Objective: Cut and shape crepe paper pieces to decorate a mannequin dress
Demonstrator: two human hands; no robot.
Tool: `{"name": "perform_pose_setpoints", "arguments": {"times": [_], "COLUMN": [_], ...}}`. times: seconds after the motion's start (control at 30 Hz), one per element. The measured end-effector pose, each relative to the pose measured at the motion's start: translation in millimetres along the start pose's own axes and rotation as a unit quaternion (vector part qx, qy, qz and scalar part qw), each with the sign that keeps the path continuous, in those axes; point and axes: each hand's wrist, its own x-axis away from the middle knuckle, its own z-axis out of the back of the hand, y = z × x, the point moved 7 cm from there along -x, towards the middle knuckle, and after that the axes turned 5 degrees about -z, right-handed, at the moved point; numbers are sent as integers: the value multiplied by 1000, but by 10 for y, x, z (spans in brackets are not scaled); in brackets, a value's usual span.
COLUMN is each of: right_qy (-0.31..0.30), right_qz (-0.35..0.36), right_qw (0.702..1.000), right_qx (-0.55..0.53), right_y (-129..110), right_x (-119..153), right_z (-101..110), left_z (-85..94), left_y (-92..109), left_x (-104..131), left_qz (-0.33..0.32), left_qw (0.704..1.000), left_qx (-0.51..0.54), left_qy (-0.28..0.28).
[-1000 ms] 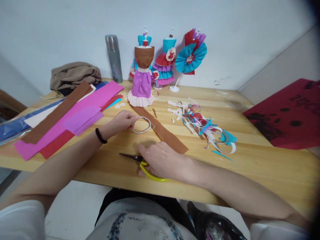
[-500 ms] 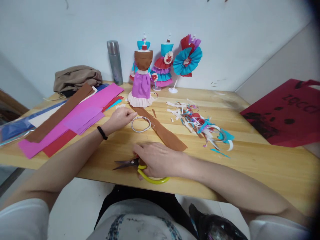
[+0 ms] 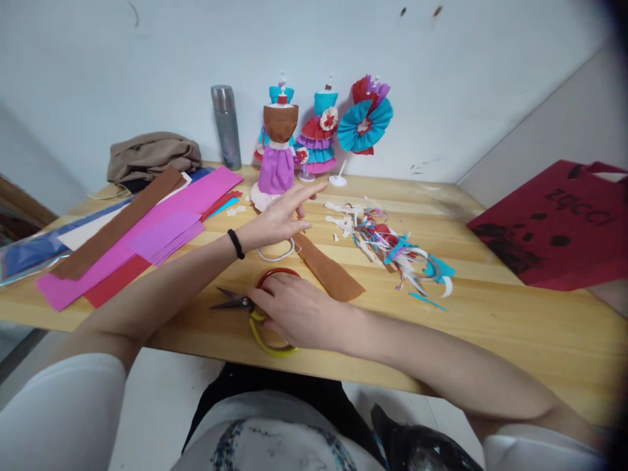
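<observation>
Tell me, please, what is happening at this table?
The person's right hand is on a pair of scissors, which is open and points left. The left hand, seemingly empty, is stretched out above a white ring. A brown strip lies to the right of the ring, and coloured scraps lie farther right. Behind the left hand stands a small brown and purple dress.

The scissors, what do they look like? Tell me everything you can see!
The scissors have two dark, pointed, metal-looking blades, a small pivot, one red handle loop and one yellow one. The blades stand partly open, pointing left, over the wooden table near its front edge. The right hand touches and partly covers the handles.
</observation>
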Motion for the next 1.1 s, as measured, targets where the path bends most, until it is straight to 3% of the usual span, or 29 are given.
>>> {"name": "perform_pose_setpoints", "arguments": {"times": [0.17,0.3,0.4,0.57,0.7,0.87,1.0,1.1], "right_qy": [24,-13,-47,-8,-39,-61,-89,-93], "right_qz": [20,1,-100,-159,-158,-159,-129,-109], "right_qw": [997,999,994,987,986,982,986,990], "right_qx": [74,29,23,30,38,79,62,-1], "right_y": [-76,-30,291,882,1044,985,945,1045], "right_x": [5,-9,9,64,13,-75,-42,35], "right_z": [-96,24,213,456,292,104,124,274], "left_z": [98,218,245,212,164,130,122,121], "left_y": [-199,-395,-570,-859,-910,-896,-918,-971], "left_x": [64,168,296,535,584,587,591,608], "left_qz": [25,85,130,184,201,248,258,256], "left_qw": [999,993,983,969,968,952,944,948], "left_qx": [-8,-59,-129,-163,-152,-178,-207,-189], "left_qy": [37,54,24,14,21,18,18,25]}}
